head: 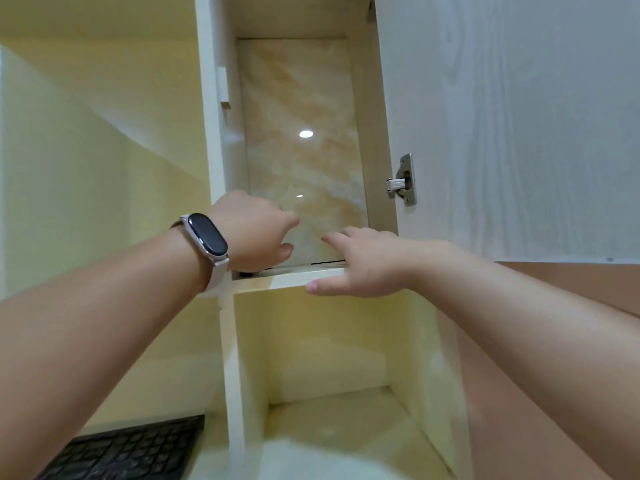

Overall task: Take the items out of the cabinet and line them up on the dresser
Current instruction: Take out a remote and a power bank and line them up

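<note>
Head view: left hand in cabinet, grasp unclear; right hand flat, released

The cabinet shelf crosses the middle of my view, its pale front edge toward me. At its 9 o'clock end a small dark thing lies on it, mostly hidden under my left hand. Toward 3 o'clock a thin dark strip shows on the board beside my right hand, whose fingers rest over the edge. Lower, at 7 o'clock, a black keyboard lies flat.
</note>
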`<control>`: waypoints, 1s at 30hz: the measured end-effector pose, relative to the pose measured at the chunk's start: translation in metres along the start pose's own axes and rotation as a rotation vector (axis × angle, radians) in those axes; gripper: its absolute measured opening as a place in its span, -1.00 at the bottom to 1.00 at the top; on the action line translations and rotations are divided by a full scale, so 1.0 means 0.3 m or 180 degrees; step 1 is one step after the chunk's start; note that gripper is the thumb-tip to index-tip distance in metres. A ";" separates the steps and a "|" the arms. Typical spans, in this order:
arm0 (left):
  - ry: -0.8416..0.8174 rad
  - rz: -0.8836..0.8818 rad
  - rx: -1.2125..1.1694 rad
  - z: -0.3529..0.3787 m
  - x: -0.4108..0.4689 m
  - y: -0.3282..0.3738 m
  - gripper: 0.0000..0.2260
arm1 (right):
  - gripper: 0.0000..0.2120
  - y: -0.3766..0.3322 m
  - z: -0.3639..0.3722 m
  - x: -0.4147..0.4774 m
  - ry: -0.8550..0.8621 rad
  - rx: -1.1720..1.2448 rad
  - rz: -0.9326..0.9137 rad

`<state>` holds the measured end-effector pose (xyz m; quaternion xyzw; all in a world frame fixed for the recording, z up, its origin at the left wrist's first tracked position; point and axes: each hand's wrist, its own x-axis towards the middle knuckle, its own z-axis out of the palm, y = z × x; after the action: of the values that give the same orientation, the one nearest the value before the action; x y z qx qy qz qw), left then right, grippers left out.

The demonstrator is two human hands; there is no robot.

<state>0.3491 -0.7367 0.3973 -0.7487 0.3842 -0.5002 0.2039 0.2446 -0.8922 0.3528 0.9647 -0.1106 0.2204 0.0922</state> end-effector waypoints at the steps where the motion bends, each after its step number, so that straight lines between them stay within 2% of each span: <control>1: -0.0177 -0.0041 0.0171 -0.005 0.002 0.008 -0.68 | 0.04 0.002 0.001 0.013 -0.0111 0.0054 0.0085; 4: -0.0635 -0.0096 0.0457 -0.009 0.002 0.028 -0.69 | 0.17 0.011 -0.008 0.042 -0.0500 0.0271 0.0212; 7: -0.0848 0.0006 0.0537 -0.007 0.009 0.025 -0.70 | 0.24 0.010 -0.020 0.051 -0.0729 0.0309 0.0281; 12: -0.0787 0.0055 0.0638 0.002 0.008 0.024 -0.78 | 0.13 0.004 -0.012 0.039 -0.0551 0.0354 0.0218; 17: -0.0585 0.0015 0.0686 0.007 0.008 0.032 -0.82 | -0.06 0.008 0.012 0.003 0.0040 0.0364 0.0039; 26: -0.0959 -0.0059 0.0534 -0.028 0.010 0.050 -0.76 | -0.58 0.048 0.053 -0.082 0.1132 0.0709 -0.0582; 30: -0.0431 -0.0178 0.0244 -0.032 -0.020 0.040 -0.81 | -0.67 0.066 0.068 -0.105 0.1780 0.0819 -0.0820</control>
<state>0.3348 -0.7389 0.3894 -0.7829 0.3290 -0.4683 0.2439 0.2200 -0.9104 0.3233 0.8767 0.0705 0.4753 0.0236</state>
